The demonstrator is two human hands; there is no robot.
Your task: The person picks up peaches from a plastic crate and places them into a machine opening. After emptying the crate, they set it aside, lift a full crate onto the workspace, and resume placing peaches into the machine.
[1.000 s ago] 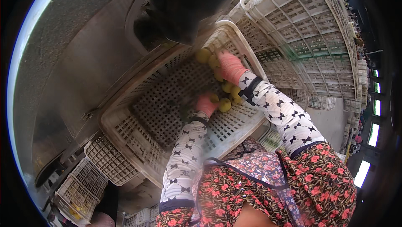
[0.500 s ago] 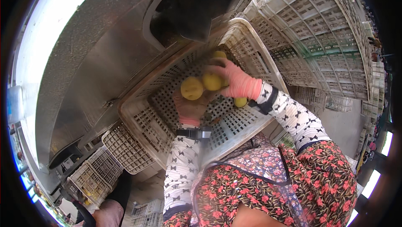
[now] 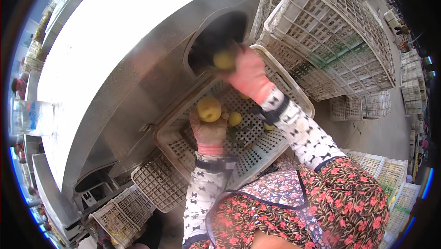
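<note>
My left hand (image 3: 209, 131), in a pink-cuffed work glove, is closed around a round yellow fruit (image 3: 209, 109) low over a white plastic crate (image 3: 294, 93). My right hand (image 3: 249, 72), gloved in pink and blurred by motion, grips another round yellow fruit (image 3: 224, 59). It holds this fruit at the dark oval opening (image 3: 202, 49) in the metal machine's side, beyond the crate's far edge. A smaller yellow fruit (image 3: 235, 119) lies in the crate beside my left hand. More fruit shows partly below my right forearm.
The curved metal machine (image 3: 151, 74) fills the left and far side, next to the crate. Large slatted crates (image 3: 340, 42) stand stacked at the far right. Smaller crates (image 3: 121, 221) sit low at the left, and a clear container (image 3: 32, 118) is at the far left.
My right hand has moved out of the crate, away from my left hand, to the opening with a fruit. My left hand still holds its fruit. The view has shifted.
</note>
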